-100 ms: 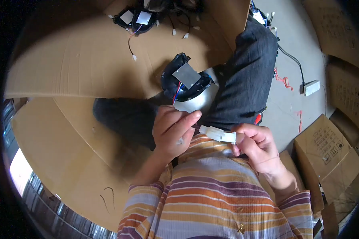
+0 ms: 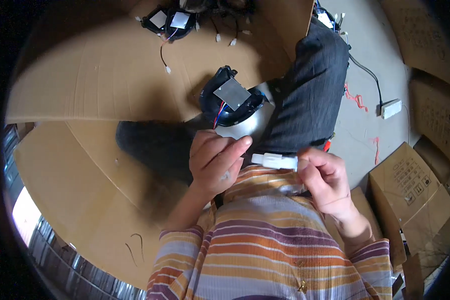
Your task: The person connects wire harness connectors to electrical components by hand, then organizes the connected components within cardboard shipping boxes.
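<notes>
Fingers [image 2: 311,176] amid cardboard [image 2: 85,170] and grey floor [image 2: 377,50]

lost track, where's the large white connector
In the head view, the large white connector is just right of centre, between the left hand and right hand.

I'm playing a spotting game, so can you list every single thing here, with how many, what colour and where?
connector: 1, white, lower middle
wires: several, red, white, blue, middle
housings: at least 3, black, middle and top
plates: at least 3, silver, on housings
shiny piece: 1, silver, under middle housing
plugs: several, white, top
block: 1, white, right
cable: 1, black, running to block
strings: 2, pinkish-red, right
clip: 1, red, beside right leg
boxes: several, brown, right
cardboard: large sheets, brown, left and top
floor: 1, grey, right
trousers: 1 pair, dark, middle
shirt: 1, striped, bottom
left hand: 1, bare, at wires
right hand: 1, bare, at connector
</notes>
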Tool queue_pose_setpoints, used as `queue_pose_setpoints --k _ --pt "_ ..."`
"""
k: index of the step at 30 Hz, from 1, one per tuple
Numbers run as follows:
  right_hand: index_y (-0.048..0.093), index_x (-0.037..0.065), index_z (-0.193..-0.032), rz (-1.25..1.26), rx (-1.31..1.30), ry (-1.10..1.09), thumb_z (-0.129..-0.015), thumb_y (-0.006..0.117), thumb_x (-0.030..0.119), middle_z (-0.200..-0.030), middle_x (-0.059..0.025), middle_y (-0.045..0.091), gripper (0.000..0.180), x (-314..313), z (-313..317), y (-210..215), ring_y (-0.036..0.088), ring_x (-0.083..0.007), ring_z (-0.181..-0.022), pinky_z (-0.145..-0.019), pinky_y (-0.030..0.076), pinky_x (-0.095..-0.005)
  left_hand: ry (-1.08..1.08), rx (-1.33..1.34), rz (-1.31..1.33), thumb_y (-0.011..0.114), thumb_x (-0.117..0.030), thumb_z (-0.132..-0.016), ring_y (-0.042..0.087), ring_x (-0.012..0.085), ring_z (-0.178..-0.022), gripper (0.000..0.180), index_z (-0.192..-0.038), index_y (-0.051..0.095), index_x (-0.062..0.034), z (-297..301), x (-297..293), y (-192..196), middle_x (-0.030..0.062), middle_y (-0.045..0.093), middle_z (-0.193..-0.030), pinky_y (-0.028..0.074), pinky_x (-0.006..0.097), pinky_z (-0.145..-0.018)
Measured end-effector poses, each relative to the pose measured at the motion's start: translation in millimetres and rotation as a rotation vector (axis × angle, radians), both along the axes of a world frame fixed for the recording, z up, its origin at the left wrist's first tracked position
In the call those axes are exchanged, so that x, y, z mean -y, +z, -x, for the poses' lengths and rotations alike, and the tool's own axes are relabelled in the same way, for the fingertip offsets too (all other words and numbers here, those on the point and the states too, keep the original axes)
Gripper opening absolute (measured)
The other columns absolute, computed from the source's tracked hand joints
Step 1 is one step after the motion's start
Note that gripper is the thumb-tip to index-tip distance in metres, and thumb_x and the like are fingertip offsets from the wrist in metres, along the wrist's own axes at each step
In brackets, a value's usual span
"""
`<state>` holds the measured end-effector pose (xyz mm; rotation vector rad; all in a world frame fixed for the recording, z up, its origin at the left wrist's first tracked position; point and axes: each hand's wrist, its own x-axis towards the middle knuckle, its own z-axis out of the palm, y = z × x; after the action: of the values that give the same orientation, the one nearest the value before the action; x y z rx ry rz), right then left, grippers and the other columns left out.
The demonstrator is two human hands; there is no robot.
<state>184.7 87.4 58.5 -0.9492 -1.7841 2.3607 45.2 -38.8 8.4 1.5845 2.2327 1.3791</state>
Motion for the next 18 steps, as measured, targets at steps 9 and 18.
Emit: queue_pose_setpoints --k 9,18 --pt "0.046 0.0 -0.066 0.121 0.02 -0.012 -0.078 0.042 0.006 -0.059 0.0022 0.042 0.014 -7.2 11.0 -16.0 0.037 -0.0033 -0.057 -0.05 0.032 -0.0174 -0.064 -0.123 0.037 0.063 -0.001 -0.052 0.045 0.0161 -0.057 0.029 -0.08 0.061 -0.0091 12.2 -13.4 -14.3 -0.0003 0.048 -0.065 0.038 0.026 -0.051" --pt "0.044 0.001 -0.06 0.126 0.011 -0.1 -0.078 0.037 0.004 -0.06 -0.0022 0.047 0.019 -30.9 -24.2 -15.6 0.043 -0.007 -0.056 -0.051 0.034 -0.0189 0.137 0.08 0.141 0.055 0.003 -0.058 0.047 0.0163 -0.058 0.025 -0.082 0.058 0.0008 29.8 -3.3 63.5 0.0081 0.052 -0.07 0.039 0.026 -0.051"
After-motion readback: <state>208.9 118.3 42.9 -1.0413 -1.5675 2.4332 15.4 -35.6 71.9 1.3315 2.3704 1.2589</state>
